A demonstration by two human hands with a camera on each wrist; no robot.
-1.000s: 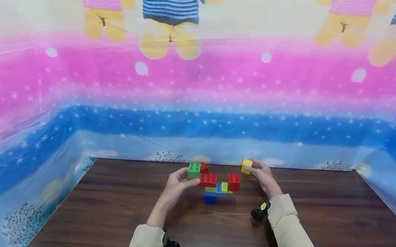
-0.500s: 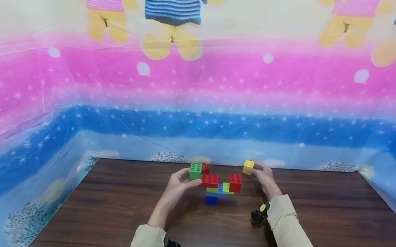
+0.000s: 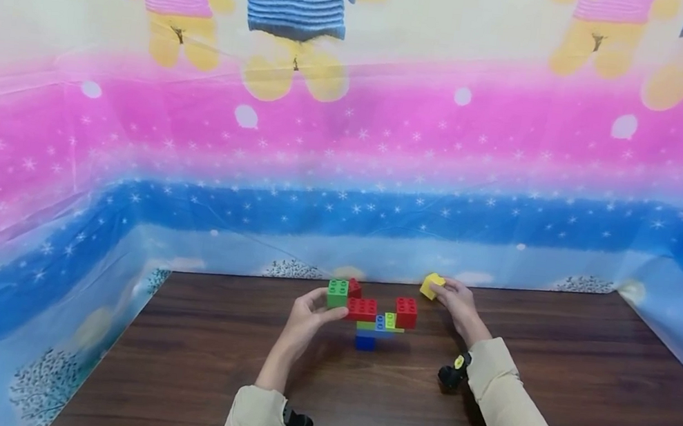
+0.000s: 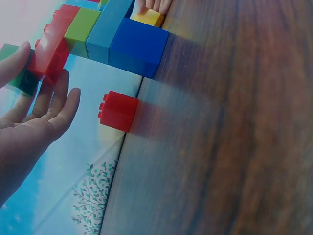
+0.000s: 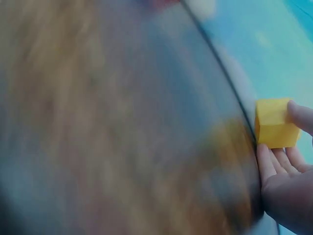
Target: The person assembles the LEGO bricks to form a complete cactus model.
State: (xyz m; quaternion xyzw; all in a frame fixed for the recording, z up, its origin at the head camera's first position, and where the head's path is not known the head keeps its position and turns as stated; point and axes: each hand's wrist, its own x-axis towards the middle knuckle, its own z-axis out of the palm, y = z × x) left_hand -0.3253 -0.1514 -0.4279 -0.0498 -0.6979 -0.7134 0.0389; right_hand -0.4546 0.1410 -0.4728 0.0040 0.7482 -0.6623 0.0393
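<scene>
A built structure of toy bricks stands on the table on a blue brick [image 3: 364,342], with light blue and lime pieces above. On top are a red brick [image 3: 362,309] and, at the right end, another red brick [image 3: 406,312]. My left hand [image 3: 303,321] holds the green brick [image 3: 337,293] at the structure's left end, thumb in front, fingers behind. Right of the structure, my right hand [image 3: 455,303] pinches a yellow brick [image 3: 432,286] between thumb and fingers, apart from the rest. In the right wrist view the yellow brick [image 5: 276,122] is tilted, its studs out of sight.
A separate red brick [image 4: 118,111] sits on the table near its back edge, behind the green brick in the head view. The brown wooden table [image 3: 395,413] meets a printed cloth backdrop [image 3: 351,124] at its back and sides.
The yellow brick has turned in my right hand, so its studded top no longer faces the head camera. My left hand and the structure have stayed nearly still.
</scene>
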